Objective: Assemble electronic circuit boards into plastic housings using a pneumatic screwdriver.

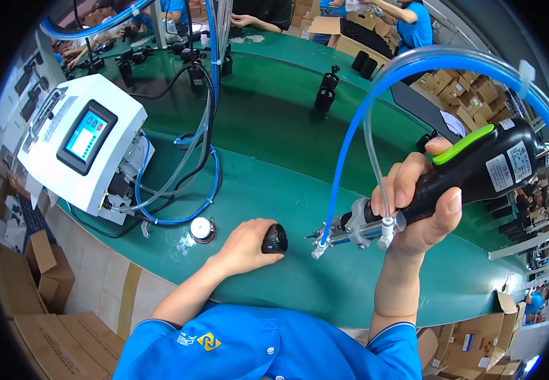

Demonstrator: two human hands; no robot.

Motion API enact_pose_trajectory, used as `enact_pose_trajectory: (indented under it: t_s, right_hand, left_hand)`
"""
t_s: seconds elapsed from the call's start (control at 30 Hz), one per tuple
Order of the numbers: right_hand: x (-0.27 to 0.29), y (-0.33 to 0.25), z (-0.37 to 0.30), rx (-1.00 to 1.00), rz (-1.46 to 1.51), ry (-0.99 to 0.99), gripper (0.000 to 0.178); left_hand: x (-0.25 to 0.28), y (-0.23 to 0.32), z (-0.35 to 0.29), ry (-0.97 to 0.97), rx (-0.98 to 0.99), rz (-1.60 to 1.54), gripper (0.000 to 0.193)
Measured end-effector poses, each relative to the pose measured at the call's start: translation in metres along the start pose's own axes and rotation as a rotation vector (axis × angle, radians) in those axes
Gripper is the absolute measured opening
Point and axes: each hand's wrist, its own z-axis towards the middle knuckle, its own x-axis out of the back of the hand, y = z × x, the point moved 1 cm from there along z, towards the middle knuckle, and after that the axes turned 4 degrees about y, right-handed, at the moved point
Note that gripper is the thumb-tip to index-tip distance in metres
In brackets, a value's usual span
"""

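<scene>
My right hand (417,202) is wrapped round a black electric screwdriver (442,183) with a green lever, raised over the right side of the bench. Its metal nose points left, and a blue air hose (345,158) and a clear tube join it there. Low over the green bench, my left hand (249,244) grips a small black cylindrical part (275,239), whose end faces the screwdriver's tip. Tip and part are apart. Most of the part is hidden behind my fingers. Left of that hand sits a small round white-topped piece (202,229) with a dark base.
A white machine with a small screen (91,142) stands at the left, with looped hoses and cables beside it. A dark green conveyor belt (268,104) crosses beyond, carrying a black part (325,95). Co-workers sit across it. Cardboard boxes (65,342) stand at lower left.
</scene>
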Motion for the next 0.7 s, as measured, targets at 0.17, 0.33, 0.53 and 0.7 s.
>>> enact_pose_trajectory:
  t_s: [0.17,0.33,0.53,0.7]
  right_hand:
    - [-0.007,-0.001,0.003,-0.012,0.085,0.044,0.051]
    - [-0.018,0.003,0.006,-0.040,0.130,0.108,0.052]
    - [-0.020,0.007,0.004,-0.045,0.127,0.077,0.053]
    - [-0.022,0.007,0.002,-0.042,0.123,0.088,0.053]
  left_hand:
    - [0.004,-0.001,-0.015,0.094,0.148,-0.607,0.063]
    - [-0.004,0.004,-0.020,0.128,0.111,-0.674,0.065]
    - [-0.003,0.010,-0.021,0.137,0.048,-0.719,0.063]
    - [0.000,0.013,-0.019,0.125,0.027,-0.718,0.064]
